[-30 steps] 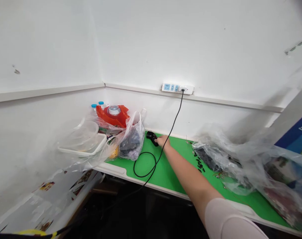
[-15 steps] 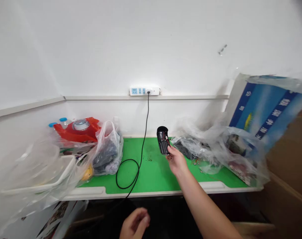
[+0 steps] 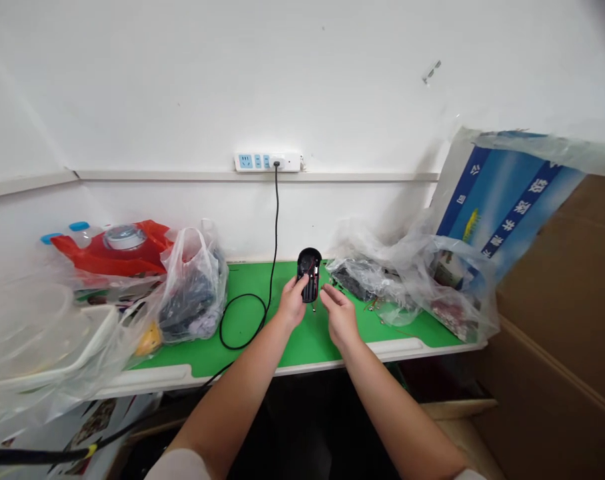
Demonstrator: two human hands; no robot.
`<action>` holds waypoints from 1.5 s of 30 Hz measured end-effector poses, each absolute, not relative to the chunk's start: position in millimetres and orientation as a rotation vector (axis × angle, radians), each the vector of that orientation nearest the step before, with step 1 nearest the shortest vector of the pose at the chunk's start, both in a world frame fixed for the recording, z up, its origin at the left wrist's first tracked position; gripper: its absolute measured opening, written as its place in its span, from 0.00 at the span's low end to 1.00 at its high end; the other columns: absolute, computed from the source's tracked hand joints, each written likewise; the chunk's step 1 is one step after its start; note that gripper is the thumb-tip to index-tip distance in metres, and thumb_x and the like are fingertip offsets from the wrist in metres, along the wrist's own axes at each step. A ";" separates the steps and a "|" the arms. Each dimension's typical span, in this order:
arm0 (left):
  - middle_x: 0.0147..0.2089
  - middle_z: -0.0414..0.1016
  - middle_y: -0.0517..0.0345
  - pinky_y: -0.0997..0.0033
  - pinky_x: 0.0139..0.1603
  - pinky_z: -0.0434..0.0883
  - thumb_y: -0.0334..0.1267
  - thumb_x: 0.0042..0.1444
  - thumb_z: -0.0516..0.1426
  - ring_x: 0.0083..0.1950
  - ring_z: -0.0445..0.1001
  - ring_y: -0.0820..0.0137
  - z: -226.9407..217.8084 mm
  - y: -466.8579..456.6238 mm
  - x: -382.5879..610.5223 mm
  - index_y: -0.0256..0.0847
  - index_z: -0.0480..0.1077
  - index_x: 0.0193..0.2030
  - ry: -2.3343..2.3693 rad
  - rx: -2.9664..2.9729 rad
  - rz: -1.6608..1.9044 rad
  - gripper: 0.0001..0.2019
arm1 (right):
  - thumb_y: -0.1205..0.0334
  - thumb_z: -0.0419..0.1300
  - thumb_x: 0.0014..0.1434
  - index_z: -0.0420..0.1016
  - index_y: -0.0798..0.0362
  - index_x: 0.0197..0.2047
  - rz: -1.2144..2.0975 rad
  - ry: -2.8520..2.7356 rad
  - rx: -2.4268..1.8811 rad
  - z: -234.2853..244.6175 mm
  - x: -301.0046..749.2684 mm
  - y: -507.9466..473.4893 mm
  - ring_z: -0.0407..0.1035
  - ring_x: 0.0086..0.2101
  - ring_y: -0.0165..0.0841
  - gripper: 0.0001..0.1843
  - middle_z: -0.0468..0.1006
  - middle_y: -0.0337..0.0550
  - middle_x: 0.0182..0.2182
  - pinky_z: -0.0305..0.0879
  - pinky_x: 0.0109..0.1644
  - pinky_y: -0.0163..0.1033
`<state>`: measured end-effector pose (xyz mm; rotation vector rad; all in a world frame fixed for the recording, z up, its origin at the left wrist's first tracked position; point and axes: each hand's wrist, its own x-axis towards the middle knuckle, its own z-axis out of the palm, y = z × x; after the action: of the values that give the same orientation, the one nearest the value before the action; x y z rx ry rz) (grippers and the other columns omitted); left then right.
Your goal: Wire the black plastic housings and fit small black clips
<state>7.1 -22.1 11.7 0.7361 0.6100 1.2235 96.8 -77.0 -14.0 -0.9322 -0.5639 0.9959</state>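
Head view: left hand [image 3: 292,303] around black casing [image 3: 309,270], right hand [image 3: 339,317] beside.

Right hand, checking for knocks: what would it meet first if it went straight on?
Likely the black casing held in the left hand, just ahead of the right hand, though depth is hard to judge here.

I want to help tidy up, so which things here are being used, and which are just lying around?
Being used:
the black casing, held in the left hand
the right hand, open beside it

Lying around:
the power strip
its black cable
the white bag
the red bag
the cardboard box
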 end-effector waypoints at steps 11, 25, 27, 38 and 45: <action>0.39 0.77 0.48 0.78 0.33 0.65 0.47 0.45 0.62 0.35 0.74 0.74 -1.4 -18.1 -2.9 0.34 0.70 0.45 0.593 0.763 1.207 0.23 | 0.54 0.68 0.44 0.77 0.57 0.32 1.560 -0.719 -0.925 -31.7 104.4 -93.4 0.72 0.28 0.31 0.16 0.79 0.48 0.31 0.70 0.34 0.36; 0.35 0.75 0.52 0.73 0.29 0.70 0.53 0.39 0.63 0.29 0.75 0.70 -9.7 -12.5 -2.2 0.36 0.65 0.43 0.808 0.904 1.261 0.28 | 0.54 0.57 0.52 0.69 0.54 0.15 1.036 -1.335 -1.426 -33.6 117.3 -88.6 0.55 0.14 0.26 0.19 0.62 0.35 0.09 0.49 0.20 0.34; 0.35 0.75 0.53 0.72 0.27 0.70 0.52 0.39 0.63 0.28 0.75 0.69 -9.7 -12.5 -3.9 0.37 0.64 0.43 0.816 0.905 1.248 0.28 | 0.53 0.58 0.52 0.71 0.55 0.17 1.010 -1.526 -1.393 -26.9 131.4 -87.6 0.58 0.16 0.27 0.18 0.65 0.36 0.11 0.52 0.21 0.34; 0.43 0.74 0.52 0.70 0.24 0.72 0.48 0.43 0.63 0.32 0.76 0.66 -1.5 -18.8 -9.9 0.44 0.61 0.47 0.656 0.865 1.111 0.25 | 0.59 0.57 0.55 0.77 0.59 0.31 0.714 -1.642 -2.006 -2.5 197.6 14.8 0.69 0.19 0.31 0.12 0.73 0.44 0.18 0.67 0.31 0.37; 0.42 0.74 0.53 0.64 0.32 0.75 0.43 0.43 0.62 0.33 0.76 0.67 -2.8 -18.1 -12.9 0.46 0.61 0.47 0.609 0.786 1.085 0.23 | 0.68 0.60 0.49 0.76 0.61 0.39 0.458 -1.774 -2.300 -7.6 184.5 49.3 0.74 0.34 0.40 0.12 0.77 0.55 0.29 0.67 0.42 0.40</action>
<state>-12.9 -18.1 -2.8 0.7857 0.6088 1.0849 184.5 49.3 -7.6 -2.2998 -1.7744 0.4581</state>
